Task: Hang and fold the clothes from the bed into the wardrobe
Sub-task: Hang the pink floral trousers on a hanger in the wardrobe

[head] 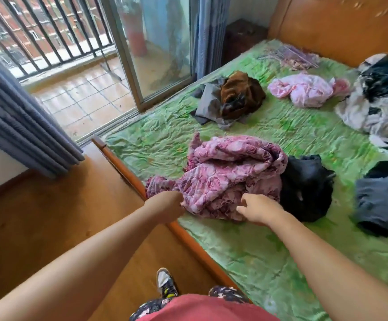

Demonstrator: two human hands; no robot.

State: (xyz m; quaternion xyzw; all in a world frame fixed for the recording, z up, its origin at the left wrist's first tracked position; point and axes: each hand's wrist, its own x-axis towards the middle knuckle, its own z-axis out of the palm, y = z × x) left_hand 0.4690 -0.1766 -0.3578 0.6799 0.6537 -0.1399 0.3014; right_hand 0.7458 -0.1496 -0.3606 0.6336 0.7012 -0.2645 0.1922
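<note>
Evidently to lift it off the bed (246, 256), the left hand (166, 206) pinches the edge of the pink rose-print quilted cloth (230, 172), while the right hand (261, 209), just beside, reaches half-open and empty.

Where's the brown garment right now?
In the head view, the brown garment lies far left on the green bedsheet, atop a grey cloth, beside the glass door and left of the pale pink garment.
</note>
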